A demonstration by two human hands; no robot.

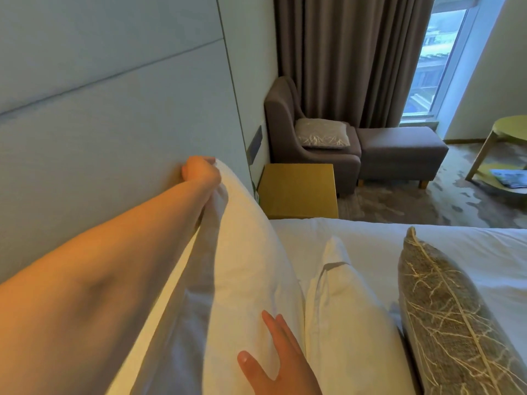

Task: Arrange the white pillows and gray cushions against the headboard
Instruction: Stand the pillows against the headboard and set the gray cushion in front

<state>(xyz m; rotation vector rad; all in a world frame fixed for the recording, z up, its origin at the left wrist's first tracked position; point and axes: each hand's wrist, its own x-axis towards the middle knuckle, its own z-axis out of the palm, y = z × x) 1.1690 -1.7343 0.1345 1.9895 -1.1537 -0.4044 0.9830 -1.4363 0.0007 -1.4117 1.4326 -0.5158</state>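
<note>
A large white pillow (242,252) stands on edge against the pale padded headboard (114,109). My left hand (201,172) is shut on its far top corner, right at the headboard. Near the bottom of the view, my right hand (281,354) lies flat against the pillow's front face with fingers apart. A second white pillow (345,317) leans beside it on the right. A gray cushion (447,317) with a pale leaf-vein pattern stands on edge further right. Another gray cushion (322,134) lies on the armchair across the room.
The white bed sheet (470,246) spreads to the right. Past the bed's far edge stand a yellow bedside table (299,189), a brown armchair (285,118) and a footstool (399,149). Curtains, a window and a yellow-green round table (510,124) lie beyond.
</note>
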